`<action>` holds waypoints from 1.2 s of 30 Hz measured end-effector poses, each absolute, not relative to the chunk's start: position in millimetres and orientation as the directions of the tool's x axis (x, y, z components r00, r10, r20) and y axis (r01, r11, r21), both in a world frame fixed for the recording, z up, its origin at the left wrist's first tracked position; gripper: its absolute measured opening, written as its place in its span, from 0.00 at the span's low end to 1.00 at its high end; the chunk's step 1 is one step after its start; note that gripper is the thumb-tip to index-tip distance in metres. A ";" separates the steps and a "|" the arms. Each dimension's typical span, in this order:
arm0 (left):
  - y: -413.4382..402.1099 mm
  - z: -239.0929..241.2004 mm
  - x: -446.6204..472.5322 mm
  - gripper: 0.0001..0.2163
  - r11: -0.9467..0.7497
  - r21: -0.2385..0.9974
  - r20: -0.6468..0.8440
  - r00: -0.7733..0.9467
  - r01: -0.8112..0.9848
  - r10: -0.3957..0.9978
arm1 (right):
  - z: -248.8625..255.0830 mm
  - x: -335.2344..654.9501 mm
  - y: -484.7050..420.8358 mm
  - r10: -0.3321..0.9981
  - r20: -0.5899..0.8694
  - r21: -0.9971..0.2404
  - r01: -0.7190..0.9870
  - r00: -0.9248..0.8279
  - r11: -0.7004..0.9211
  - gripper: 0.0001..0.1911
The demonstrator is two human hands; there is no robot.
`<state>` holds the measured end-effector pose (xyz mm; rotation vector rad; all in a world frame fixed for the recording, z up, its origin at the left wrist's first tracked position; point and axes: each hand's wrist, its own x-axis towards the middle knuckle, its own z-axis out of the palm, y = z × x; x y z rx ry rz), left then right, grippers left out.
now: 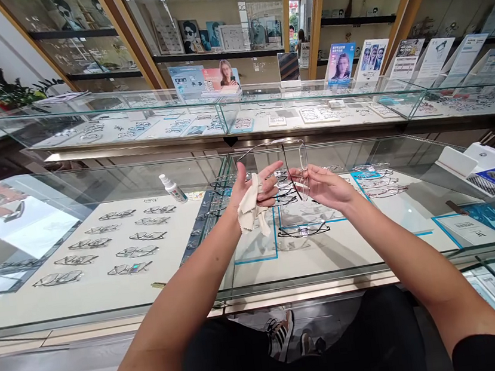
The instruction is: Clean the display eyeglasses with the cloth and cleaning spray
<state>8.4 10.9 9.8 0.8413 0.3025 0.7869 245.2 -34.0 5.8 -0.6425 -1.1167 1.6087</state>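
Note:
Over the glass display counter (110, 314), my right hand (326, 186) pinches a pair of thin-framed glasses (295, 164) by the lens edge and holds them upright. My left hand (254, 189) holds a small white cleaning cloth (250, 209) against its palm, with the fingers reaching toward the glasses. The two hands nearly touch. A small white spray bottle (173, 188) lies on the counter top to the left of my left hand.
Rows of eyeglass frames (114, 244) lie on white trays inside the counter. A second glass case (220, 113) stands behind, with leaflets and picture stands on it. A white and blue box (484, 168) rests at the right. Shelving fills the back wall.

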 end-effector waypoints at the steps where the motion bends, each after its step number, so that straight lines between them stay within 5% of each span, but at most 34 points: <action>1: 9.6 7.2 9.7 0.33 0.393 0.783 0.070 0.696 -0.482 0.715 | 4.3 244.0 -33.8 0.939 0.115 -0.895 -0.444 -0.325 -0.044 0.17; 9: 5.6 -3.9 19.5 0.23 0.306 0.865 0.066 0.696 -0.397 0.715 | -5.6 233.4 -31.7 0.937 0.119 -0.885 -0.462 -0.328 -0.049 0.21; 18: 8.7 8.4 17.9 0.15 0.387 0.779 -0.013 0.604 -0.494 0.797 | 0.6 247.1 -27.4 0.976 0.125 -0.851 -0.525 -0.179 0.013 0.18; 23: 12.5 9.5 18.0 0.18 0.405 0.751 -0.038 0.579 -0.521 0.815 | -0.7 249.6 -24.1 0.986 0.143 -0.840 -0.536 -0.080 0.079 0.16; 29: 12.6 10.5 17.3 0.26 0.269 0.871 -0.043 0.484 -0.410 0.874 | 4.5 260.0 -21.1 0.983 0.180 -0.794 -0.595 -0.033 0.125 0.14; 36: 30.9 7.0 10.1 0.21 0.201 0.956 -0.146 0.245 -0.215 0.958 | 9.5 276.0 -15.6 0.978 0.207 -0.743 -0.649 0.011 0.164 0.10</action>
